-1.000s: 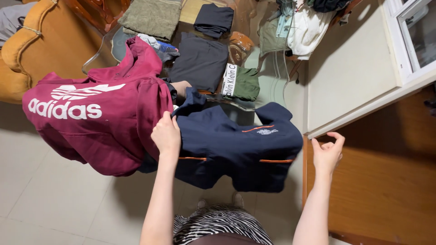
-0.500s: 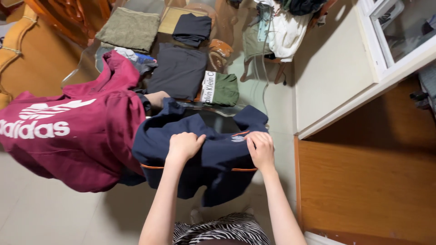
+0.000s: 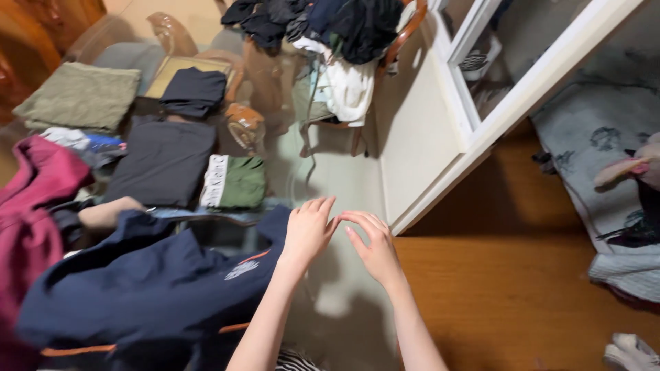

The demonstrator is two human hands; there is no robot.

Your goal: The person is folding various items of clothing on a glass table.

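Head view, looking down. The left hand point(image 3: 309, 230) and the right hand point(image 3: 371, 244) meet in mid-air over the pale tiled floor point(image 3: 344, 302), fingers straight and loosely spread, fingertips almost touching; both are open and hold nothing. Just to the left of the left forearm, a navy garment point(image 3: 151, 282) hangs in soft, rumpled folds, with thin orange piping along its lower seam and a small pale emblem near its right edge. Whether the left forearm touches it cannot be told. A maroon garment point(image 3: 31, 213) of thick fabric lies at the far left, and between the two garments another person's bare forearm point(image 3: 103, 213) shows.

Beyond them, a glass worktop point(image 3: 227, 216) carries folded clothing in flat rectangles: an olive knit piece point(image 3: 79, 96) at the far left, a dark grey piece point(image 3: 165, 161) in the middle, a small navy piece point(image 3: 194, 91) behind it, and a green piece point(image 3: 240, 182) with a white band bearing dark lettering along its left edge. A wooden chair point(image 3: 344, 82) further back is heaped with dark and white clothes. At right, a white-framed glass panel point(image 3: 481, 89) stands above a brown wooden floor point(image 3: 522, 295), where a grey patterned rug point(image 3: 598, 144) lies.
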